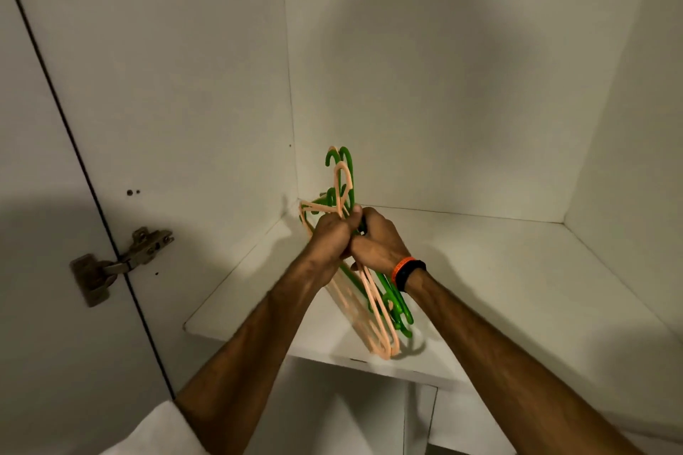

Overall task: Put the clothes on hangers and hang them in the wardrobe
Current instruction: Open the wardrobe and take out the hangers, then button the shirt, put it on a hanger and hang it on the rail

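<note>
Head view looks into an open white wardrobe [443, 66], down onto a shelf [517, 270] inside it. Both hands meet over the shelf's left half, clenched together around a bundle of plastic hangers [373, 310]. The left hand [332, 236] grips the bundle from the left, its thumb pressed up against the necks of the hangers. The right hand [377, 244] wraps round the same spot from the right, and the two hands touch at the knuckles. The bundle mixes green hangers [397, 303] and peach hangers [369, 295]. Their hooks [342, 174] stick up above the hands, near the back left corner of the wardrobe. Their bodies slope down beneath the wrists towards the front edge of the shelf, and the lowest ends appear to rest on it or just above it. An orange band [401, 266] and a black band [414, 273] sit side by side on the right wrist. On the left, a metal hinge [122, 262] joins the wardrobe's side panel to the open door [37, 196]. A bit of white sleeve [159, 432] shows at the bottom left corner.
</note>
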